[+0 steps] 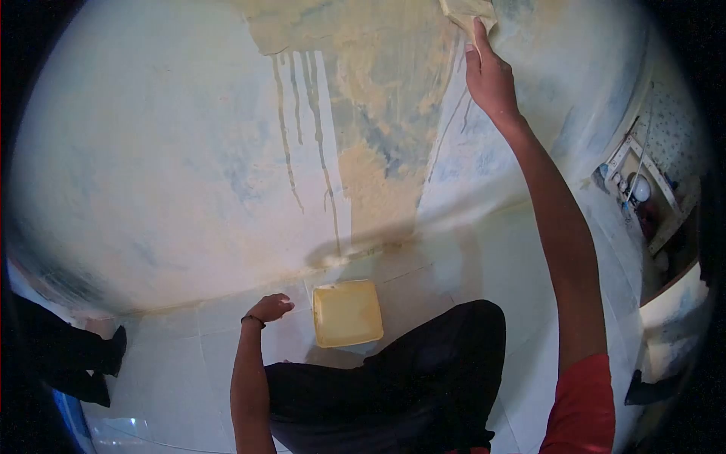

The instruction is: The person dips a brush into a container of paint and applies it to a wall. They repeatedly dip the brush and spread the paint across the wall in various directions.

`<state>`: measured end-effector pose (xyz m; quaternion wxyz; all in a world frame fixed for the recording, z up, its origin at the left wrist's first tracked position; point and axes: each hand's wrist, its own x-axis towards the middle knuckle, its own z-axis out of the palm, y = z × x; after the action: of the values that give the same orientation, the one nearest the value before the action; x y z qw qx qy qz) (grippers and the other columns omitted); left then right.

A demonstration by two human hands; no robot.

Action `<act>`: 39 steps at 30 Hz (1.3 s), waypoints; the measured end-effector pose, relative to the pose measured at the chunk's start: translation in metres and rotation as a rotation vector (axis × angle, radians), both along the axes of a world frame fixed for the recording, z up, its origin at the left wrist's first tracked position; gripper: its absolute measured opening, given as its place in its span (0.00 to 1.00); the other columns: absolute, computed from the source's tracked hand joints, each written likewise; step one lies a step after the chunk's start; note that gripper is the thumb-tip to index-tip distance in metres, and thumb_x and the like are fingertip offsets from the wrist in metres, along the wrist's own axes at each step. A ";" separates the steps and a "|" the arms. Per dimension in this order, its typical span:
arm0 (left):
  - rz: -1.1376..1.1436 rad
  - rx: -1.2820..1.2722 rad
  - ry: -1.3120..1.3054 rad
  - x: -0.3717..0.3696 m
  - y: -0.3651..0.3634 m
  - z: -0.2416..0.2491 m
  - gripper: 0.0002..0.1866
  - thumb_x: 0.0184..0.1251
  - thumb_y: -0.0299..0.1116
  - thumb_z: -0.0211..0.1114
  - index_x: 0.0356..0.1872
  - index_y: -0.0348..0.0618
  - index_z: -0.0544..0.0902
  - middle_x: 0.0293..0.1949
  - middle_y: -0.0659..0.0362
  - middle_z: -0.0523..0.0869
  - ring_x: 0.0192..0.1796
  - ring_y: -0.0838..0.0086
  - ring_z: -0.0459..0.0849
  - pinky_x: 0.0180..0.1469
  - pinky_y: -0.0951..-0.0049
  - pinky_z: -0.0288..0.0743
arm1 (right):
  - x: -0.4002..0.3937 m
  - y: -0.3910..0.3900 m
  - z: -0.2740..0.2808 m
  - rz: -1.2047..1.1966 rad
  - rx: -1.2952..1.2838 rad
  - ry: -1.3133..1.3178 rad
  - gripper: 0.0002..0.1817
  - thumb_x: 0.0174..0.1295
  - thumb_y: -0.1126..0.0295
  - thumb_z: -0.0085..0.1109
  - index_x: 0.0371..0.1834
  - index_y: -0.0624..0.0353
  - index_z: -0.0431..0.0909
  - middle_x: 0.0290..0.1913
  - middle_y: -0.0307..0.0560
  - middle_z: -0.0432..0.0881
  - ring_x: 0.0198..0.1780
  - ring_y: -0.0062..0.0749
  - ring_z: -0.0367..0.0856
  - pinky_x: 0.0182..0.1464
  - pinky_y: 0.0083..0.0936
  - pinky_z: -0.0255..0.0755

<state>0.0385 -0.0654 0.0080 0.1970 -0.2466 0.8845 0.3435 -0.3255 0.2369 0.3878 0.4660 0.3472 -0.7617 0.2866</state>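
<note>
High on the wall (174, 151), at the top of the view, my right hand (493, 79) grips a wide paintbrush (469, 10) by its handle. The brush is against the wall, at the right side of a damp yellowish painted patch (370, 83). Dark drips run down from that patch. My left hand (271, 307) is low, near the wall's foot, with loosely bent fingers and nothing visible in them. Just right of it, apart from it, a square yellow tub (316, 314) stands on the floor with pale yellow paint inside.
My bent leg (454, 340) is close to the tub on the tiled floor (181, 363). At the left edge are another person's dark-clothed legs (60, 344). A white frame (628, 155) and a round white object (640, 188) are at the far right.
</note>
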 end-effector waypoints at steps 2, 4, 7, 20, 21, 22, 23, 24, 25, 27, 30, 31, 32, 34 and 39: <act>-0.001 0.014 -0.011 -0.001 -0.003 -0.004 0.28 0.61 0.52 0.56 0.54 0.39 0.76 0.49 0.50 0.82 0.41 0.63 0.84 0.51 0.65 0.74 | 0.003 -0.005 -0.006 -0.005 -0.004 -0.033 0.31 0.66 0.64 0.47 0.72 0.43 0.49 0.36 0.64 0.81 0.41 0.62 0.79 0.44 0.43 0.73; 0.000 0.027 -0.024 -0.001 -0.010 -0.015 0.28 0.61 0.52 0.56 0.54 0.39 0.76 0.49 0.50 0.82 0.42 0.63 0.84 0.52 0.64 0.74 | 0.002 -0.006 -0.016 -0.005 -0.001 -0.055 0.31 0.66 0.65 0.46 0.72 0.43 0.48 0.36 0.65 0.80 0.40 0.62 0.79 0.42 0.44 0.73; -0.043 -0.017 -0.003 -0.001 -0.014 -0.023 0.28 0.61 0.53 0.56 0.53 0.40 0.77 0.49 0.49 0.82 0.45 0.62 0.83 0.53 0.64 0.73 | 0.000 -0.006 -0.034 -0.015 0.025 -0.027 0.32 0.65 0.68 0.46 0.72 0.47 0.47 0.35 0.65 0.80 0.37 0.62 0.79 0.39 0.45 0.73; 0.013 0.016 -0.052 -0.001 -0.010 -0.015 0.26 0.62 0.50 0.55 0.52 0.41 0.77 0.50 0.51 0.82 0.42 0.63 0.84 0.51 0.64 0.74 | 0.009 0.011 -0.197 -0.001 0.075 -0.083 0.35 0.61 0.75 0.47 0.72 0.55 0.46 0.26 0.61 0.76 0.28 0.56 0.78 0.28 0.43 0.73; 0.003 0.023 -0.062 -0.001 -0.011 -0.017 0.26 0.62 0.50 0.55 0.52 0.40 0.77 0.50 0.51 0.82 0.41 0.64 0.84 0.51 0.64 0.74 | 0.014 0.013 -0.214 0.003 0.071 -0.131 0.35 0.61 0.75 0.48 0.72 0.55 0.47 0.25 0.59 0.75 0.25 0.53 0.77 0.25 0.42 0.72; 0.001 0.021 -0.065 -0.001 -0.010 -0.016 0.26 0.62 0.50 0.55 0.52 0.40 0.77 0.50 0.51 0.82 0.41 0.64 0.84 0.51 0.64 0.74 | 0.017 0.016 -0.232 -0.002 0.085 -0.141 0.35 0.60 0.75 0.48 0.72 0.55 0.47 0.25 0.59 0.75 0.24 0.53 0.77 0.24 0.41 0.72; 0.032 0.037 -0.058 0.000 -0.009 -0.016 0.26 0.62 0.50 0.55 0.52 0.40 0.77 0.49 0.51 0.82 0.41 0.64 0.84 0.50 0.64 0.74 | 0.020 0.018 -0.249 -0.006 0.099 -0.152 0.36 0.60 0.76 0.48 0.72 0.55 0.47 0.24 0.58 0.75 0.22 0.52 0.77 0.23 0.40 0.72; 0.064 0.053 -0.052 0.001 -0.008 -0.014 0.26 0.62 0.50 0.56 0.52 0.40 0.77 0.49 0.51 0.82 0.41 0.65 0.84 0.50 0.65 0.75 | 0.023 0.020 -0.263 -0.007 0.097 -0.156 0.36 0.60 0.76 0.48 0.72 0.55 0.47 0.24 0.58 0.75 0.22 0.52 0.77 0.23 0.40 0.72; 0.063 0.051 -0.057 0.002 -0.007 -0.012 0.26 0.62 0.50 0.56 0.52 0.40 0.77 0.49 0.51 0.82 0.41 0.65 0.84 0.50 0.65 0.75 | 0.027 0.024 -0.277 0.009 0.126 -0.192 0.36 0.60 0.76 0.48 0.72 0.55 0.47 0.24 0.57 0.75 0.22 0.52 0.77 0.23 0.40 0.72; 0.078 0.052 -0.064 0.001 -0.005 -0.009 0.26 0.61 0.50 0.57 0.52 0.39 0.77 0.49 0.52 0.83 0.40 0.66 0.84 0.49 0.66 0.75 | 0.033 0.032 -0.302 0.026 0.154 -0.230 0.36 0.59 0.76 0.48 0.72 0.55 0.47 0.24 0.57 0.74 0.21 0.51 0.76 0.22 0.40 0.72; 0.062 0.043 -0.075 0.000 -0.005 -0.009 0.25 0.62 0.50 0.57 0.51 0.39 0.78 0.47 0.52 0.83 0.38 0.66 0.84 0.48 0.67 0.75 | 0.044 0.043 -0.335 -0.076 0.343 -0.457 0.39 0.59 0.74 0.49 0.74 0.47 0.43 0.26 0.59 0.75 0.22 0.54 0.77 0.23 0.44 0.73; 0.062 0.042 -0.081 0.001 -0.007 -0.013 0.25 0.62 0.50 0.57 0.51 0.39 0.78 0.47 0.52 0.83 0.38 0.66 0.84 0.48 0.67 0.75 | 0.049 0.048 -0.347 -0.075 0.343 -0.462 0.39 0.59 0.74 0.49 0.74 0.47 0.43 0.26 0.59 0.75 0.22 0.54 0.77 0.23 0.44 0.73; 0.044 0.041 -0.074 0.002 -0.010 -0.018 0.25 0.62 0.50 0.57 0.51 0.39 0.78 0.46 0.52 0.84 0.38 0.67 0.85 0.48 0.67 0.75 | 0.053 0.055 -0.358 -0.078 0.440 -0.546 0.40 0.59 0.74 0.48 0.74 0.44 0.40 0.27 0.60 0.75 0.23 0.55 0.77 0.24 0.45 0.73; 0.020 0.040 -0.075 0.003 -0.014 -0.026 0.25 0.62 0.49 0.58 0.51 0.39 0.77 0.46 0.52 0.84 0.37 0.67 0.85 0.48 0.66 0.75 | 0.056 0.061 -0.365 -0.084 0.535 -0.638 0.42 0.59 0.73 0.48 0.74 0.41 0.37 0.28 0.61 0.75 0.23 0.57 0.78 0.25 0.46 0.74; 0.051 0.023 -0.090 0.001 -0.012 -0.022 0.25 0.62 0.49 0.57 0.52 0.40 0.77 0.44 0.50 0.84 0.38 0.67 0.85 0.46 0.66 0.76 | 0.057 0.059 -0.372 -0.079 0.578 -0.785 0.43 0.60 0.73 0.46 0.74 0.38 0.32 0.31 0.64 0.75 0.26 0.58 0.79 0.31 0.50 0.74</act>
<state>0.0400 -0.0773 -0.0143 0.2305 -0.2819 0.8641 0.3474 -0.2685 0.2958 0.0160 0.0389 0.2988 -0.9408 0.1549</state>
